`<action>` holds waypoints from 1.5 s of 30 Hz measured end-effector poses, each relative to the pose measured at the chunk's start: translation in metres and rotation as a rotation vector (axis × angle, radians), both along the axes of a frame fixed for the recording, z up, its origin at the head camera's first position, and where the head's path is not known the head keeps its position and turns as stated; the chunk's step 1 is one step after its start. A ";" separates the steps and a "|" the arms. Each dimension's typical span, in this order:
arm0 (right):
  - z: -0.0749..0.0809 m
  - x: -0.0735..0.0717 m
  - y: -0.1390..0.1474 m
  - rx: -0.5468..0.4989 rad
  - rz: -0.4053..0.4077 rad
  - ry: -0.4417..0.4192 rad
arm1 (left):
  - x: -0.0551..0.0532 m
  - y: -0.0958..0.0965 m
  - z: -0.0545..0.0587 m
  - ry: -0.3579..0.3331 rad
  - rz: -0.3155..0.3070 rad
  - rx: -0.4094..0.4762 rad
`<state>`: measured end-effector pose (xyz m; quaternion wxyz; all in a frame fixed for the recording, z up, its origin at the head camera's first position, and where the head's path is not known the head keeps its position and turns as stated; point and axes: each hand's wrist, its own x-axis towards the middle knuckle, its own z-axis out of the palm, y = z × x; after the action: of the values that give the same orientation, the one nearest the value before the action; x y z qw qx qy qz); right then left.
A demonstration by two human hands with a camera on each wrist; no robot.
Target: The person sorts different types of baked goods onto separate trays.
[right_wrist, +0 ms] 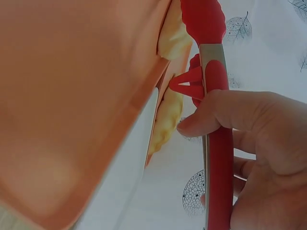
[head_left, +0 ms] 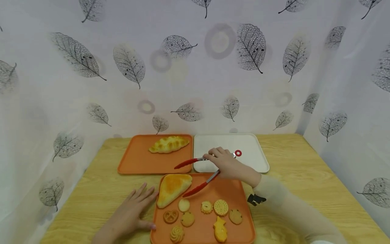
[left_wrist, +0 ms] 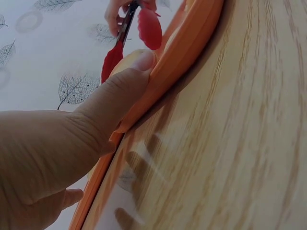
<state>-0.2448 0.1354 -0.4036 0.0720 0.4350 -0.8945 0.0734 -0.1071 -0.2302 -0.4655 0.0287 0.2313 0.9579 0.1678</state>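
Right grip (head_left: 226, 164) clasps spread tongs (head_left: 197, 189) partly above the near tray (head_left: 229, 191), left grip (head_left: 131, 206) outspread, touching its left edge.

No text, label, brand, number or sign can be read in any of the three views
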 end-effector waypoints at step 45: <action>0.019 -0.015 0.009 -0.134 -0.145 0.211 | -0.001 0.000 0.003 -0.034 -0.015 -0.007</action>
<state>-0.2594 0.1443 -0.3841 0.1995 0.3687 -0.9042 0.0816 -0.1077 -0.2305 -0.4624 0.0471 0.2353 0.9561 0.1684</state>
